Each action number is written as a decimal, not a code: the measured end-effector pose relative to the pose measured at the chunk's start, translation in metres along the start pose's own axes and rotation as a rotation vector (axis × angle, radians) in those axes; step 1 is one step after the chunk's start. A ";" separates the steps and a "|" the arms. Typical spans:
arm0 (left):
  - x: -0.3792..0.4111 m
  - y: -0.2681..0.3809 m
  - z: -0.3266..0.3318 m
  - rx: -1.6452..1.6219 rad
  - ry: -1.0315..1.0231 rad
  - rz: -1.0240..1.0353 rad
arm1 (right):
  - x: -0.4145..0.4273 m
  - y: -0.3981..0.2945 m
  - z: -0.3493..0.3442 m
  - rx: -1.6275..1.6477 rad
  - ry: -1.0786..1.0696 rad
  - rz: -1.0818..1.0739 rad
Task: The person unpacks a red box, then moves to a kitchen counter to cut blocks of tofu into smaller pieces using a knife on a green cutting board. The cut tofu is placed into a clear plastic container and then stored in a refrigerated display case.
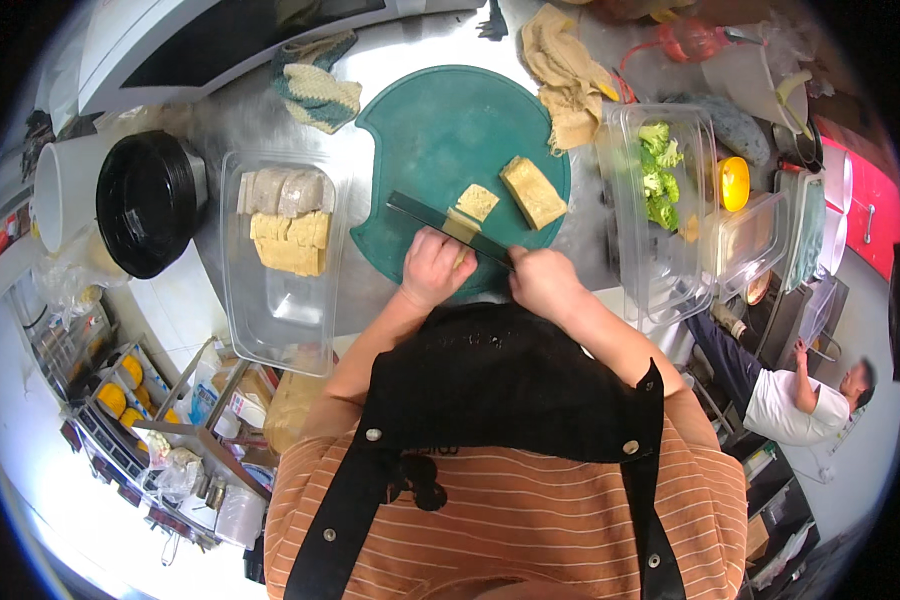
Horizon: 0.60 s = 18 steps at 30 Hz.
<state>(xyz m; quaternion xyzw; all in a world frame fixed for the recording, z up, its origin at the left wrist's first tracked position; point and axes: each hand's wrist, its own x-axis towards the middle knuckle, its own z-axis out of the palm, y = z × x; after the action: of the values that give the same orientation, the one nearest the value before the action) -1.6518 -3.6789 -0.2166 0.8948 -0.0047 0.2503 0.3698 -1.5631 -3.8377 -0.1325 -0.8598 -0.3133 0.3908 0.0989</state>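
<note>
My right hand (546,281) is closed on the handle of a knife (427,215), its dark blade pointing up and left over the green cutting board (442,127). Under and beside the blade is a pale yellow block (461,226), probably tofu, which my left hand (435,266) steadies with bent fingers. Just beyond the blade lie cut yellow slices (478,202). A larger yellow block (532,192) rests at the board's right side. In a clear plastic container (285,319) on the left sit yellow slices (291,244) and greyish slices (285,192) in rows.
Clear containers (634,289) with broccoli florets (660,176) and a yellow cup (733,184) stand right. A black bowl (146,204) is left. Cloths (562,64) (319,86) lie beyond the board. A person (795,405) stands farther off at right.
</note>
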 end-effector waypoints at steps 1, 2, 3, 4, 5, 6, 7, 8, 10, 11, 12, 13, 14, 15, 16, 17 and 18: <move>-0.001 0.001 0.000 0.003 0.001 -0.008 | -0.011 -0.001 -0.009 -0.009 -0.014 0.024; -0.004 0.002 -0.001 0.009 0.000 -0.011 | -0.024 -0.001 -0.014 -0.023 -0.047 0.037; -0.004 0.002 -0.001 0.010 0.001 -0.014 | -0.035 -0.001 -0.020 -0.041 -0.073 0.050; -0.005 0.002 -0.001 0.010 0.003 -0.019 | -0.041 -0.001 -0.025 -0.060 -0.099 0.063; -0.006 0.003 -0.001 0.010 0.006 -0.023 | -0.042 -0.001 -0.027 -0.062 -0.125 0.082; -0.005 0.004 -0.001 0.013 0.007 -0.022 | -0.044 -0.001 -0.029 -0.063 -0.149 0.102; -0.003 0.005 -0.001 0.015 0.008 -0.021 | -0.045 -0.002 -0.031 -0.064 -0.174 0.121; -0.003 0.005 -0.001 0.018 0.011 -0.022 | -0.044 -0.005 -0.035 -0.067 -0.213 0.142; -0.006 0.003 0.000 0.000 0.002 -0.029 | -0.033 -0.015 -0.040 -0.066 -0.290 0.173; -0.008 0.002 0.000 -0.009 -0.002 -0.034 | -0.024 -0.019 -0.037 -0.055 -0.299 0.199; -0.008 0.002 0.000 -0.010 -0.001 -0.031 | -0.014 -0.023 -0.033 -0.046 -0.311 0.227; -0.008 0.001 0.000 -0.010 0.000 -0.025 | -0.003 -0.027 -0.029 -0.036 -0.321 0.254; -0.007 0.001 0.001 -0.009 0.001 -0.019 | 0.010 -0.029 -0.024 -0.040 -0.303 0.233; -0.006 0.001 0.001 -0.025 0.021 -0.010 | 0.022 -0.031 -0.018 -0.045 -0.287 0.215; -0.002 0.001 0.003 -0.037 0.045 0.003 | 0.032 -0.029 -0.008 -0.028 -0.245 0.207; 0.000 0.002 0.003 -0.050 0.068 0.016 | 0.042 -0.026 0.005 -0.012 -0.202 0.199; 0.000 0.002 0.003 -0.045 0.068 0.024 | 0.048 -0.023 0.012 0.003 -0.161 0.186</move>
<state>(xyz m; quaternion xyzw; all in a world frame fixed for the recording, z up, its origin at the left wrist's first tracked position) -1.6512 -3.6820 -0.2170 0.8771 -0.0086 0.2847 0.3868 -1.5586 -3.7905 -0.1602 -0.8510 -0.2385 0.4664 0.0379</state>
